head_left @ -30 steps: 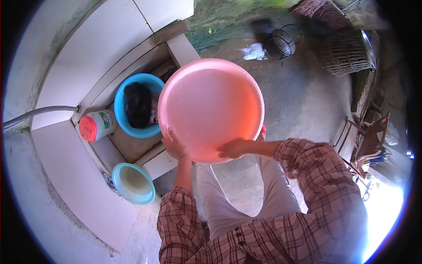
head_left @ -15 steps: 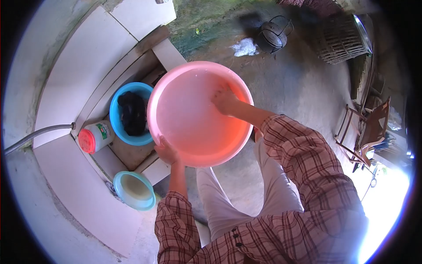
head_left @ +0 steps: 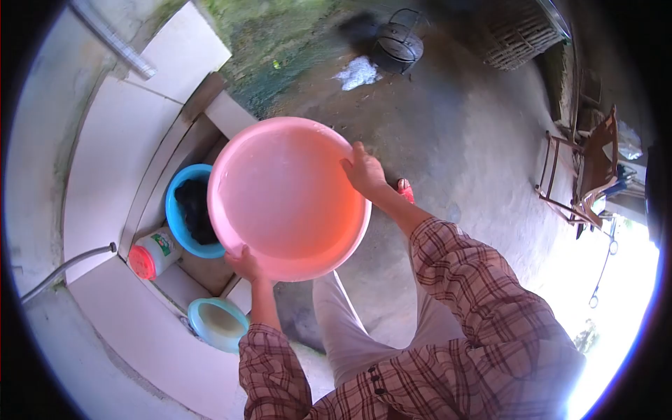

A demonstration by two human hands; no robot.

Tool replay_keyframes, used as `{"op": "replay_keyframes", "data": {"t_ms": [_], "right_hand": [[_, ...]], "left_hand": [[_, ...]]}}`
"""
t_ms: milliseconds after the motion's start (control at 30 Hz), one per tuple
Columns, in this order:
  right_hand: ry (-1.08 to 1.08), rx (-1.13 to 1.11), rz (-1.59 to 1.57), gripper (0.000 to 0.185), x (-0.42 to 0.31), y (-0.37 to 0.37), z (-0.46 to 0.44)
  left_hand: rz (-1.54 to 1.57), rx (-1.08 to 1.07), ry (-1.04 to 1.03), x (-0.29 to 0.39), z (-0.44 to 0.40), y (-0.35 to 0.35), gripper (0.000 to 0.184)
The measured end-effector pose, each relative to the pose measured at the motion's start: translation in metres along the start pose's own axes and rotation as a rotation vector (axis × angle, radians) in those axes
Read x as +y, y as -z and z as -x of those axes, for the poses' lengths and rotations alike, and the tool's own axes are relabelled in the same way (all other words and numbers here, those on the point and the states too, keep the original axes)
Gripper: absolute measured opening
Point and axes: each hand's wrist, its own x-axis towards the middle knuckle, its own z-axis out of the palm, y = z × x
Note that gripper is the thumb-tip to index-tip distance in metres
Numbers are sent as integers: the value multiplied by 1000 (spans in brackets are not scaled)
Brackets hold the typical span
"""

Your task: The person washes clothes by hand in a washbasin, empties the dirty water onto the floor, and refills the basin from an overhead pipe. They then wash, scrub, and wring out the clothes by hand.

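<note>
Pink basin: (head_left: 217, 189) in front of me, past my knees, slightly left of centre; cloudy pale liquid inside; its left edge overlaps the blue tub in my view.
Left hand: (head_left: 245, 264) gripping the basin's near-left rim.
Right hand: (head_left: 364, 171) gripping the basin's right rim, far side; exact finger wrap under the edge can't be told.
Blue tub: (head_left: 173, 213) just left of the basin, dark bundle (head_left: 194, 210) inside; material unclear.
White jar: (head_left: 161, 250) tilted, red lid (head_left: 142, 262), left of and nearer than the blue tub.
Pale teal bowl: (head_left: 198, 329) near left, below my left hand.
Grey hose: (head_left: 66, 266) far left, against the wall.
Dark pot: (head_left: 399, 49) far side, on the floor, handle up, beside a white patch (head_left: 358, 73).
Wicker basket: (head_left: 521, 45) far right.
Brown chair: (head_left: 595, 157) right, well apart from me.
</note>
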Motion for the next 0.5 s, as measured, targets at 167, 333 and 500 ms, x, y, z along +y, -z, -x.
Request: {"op": "replay_keyframes", "data": {"t_ms": [167, 333, 500], "right_hand": [[59, 16, -308, 30, 14, -3, 0], [23, 16, -535, 23, 31, 1, -1], [-7, 67, -525, 23, 60, 22, 17]], "left_hand": [[-65, -234, 15, 2, -22, 19, 43], [33, -253, 74, 16, -6, 25, 39], [-82, -406, 100, 34, 17, 26, 38]]}}
